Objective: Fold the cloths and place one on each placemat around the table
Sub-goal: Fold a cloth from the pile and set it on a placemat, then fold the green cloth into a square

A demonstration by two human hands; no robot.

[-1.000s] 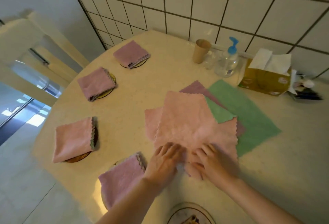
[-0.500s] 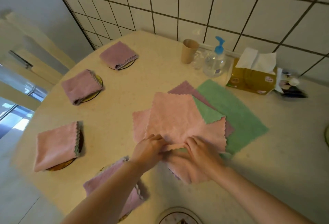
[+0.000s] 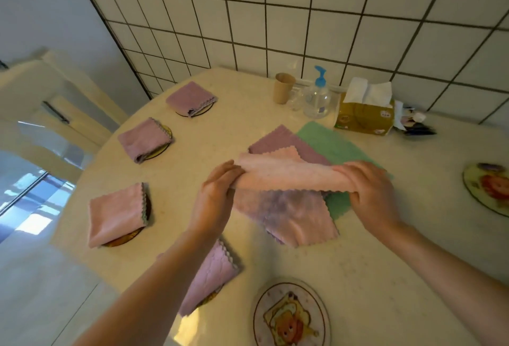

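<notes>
My left hand [image 3: 217, 194] and my right hand [image 3: 369, 188] each pinch an end of a pink cloth [image 3: 289, 176], lifted and folded over above the table. Under it lie another pink cloth [image 3: 297, 219], a purple cloth [image 3: 281, 140] and a green cloth [image 3: 330, 144], all spread flat. Folded cloths sit on placemats along the left edge: purple [image 3: 190, 98], purple [image 3: 143, 139], pink [image 3: 115, 213] and purple [image 3: 209, 277] by my left forearm. Two round picture placemats are bare, one at the near edge [image 3: 292, 315] and one at the right [image 3: 490, 188].
Along the tiled wall stand a brown paper cup [image 3: 283, 88], a clear pump bottle with a blue top [image 3: 316, 98], a yellow tissue box [image 3: 365, 114] and some small dark items [image 3: 413, 125]. The round beige table [image 3: 399, 277] drops off at the left.
Both hands have taken the near edge of the top pink cloth, raised it off the pile and carried it away from me, folding it over. The camera has tilted up.
</notes>
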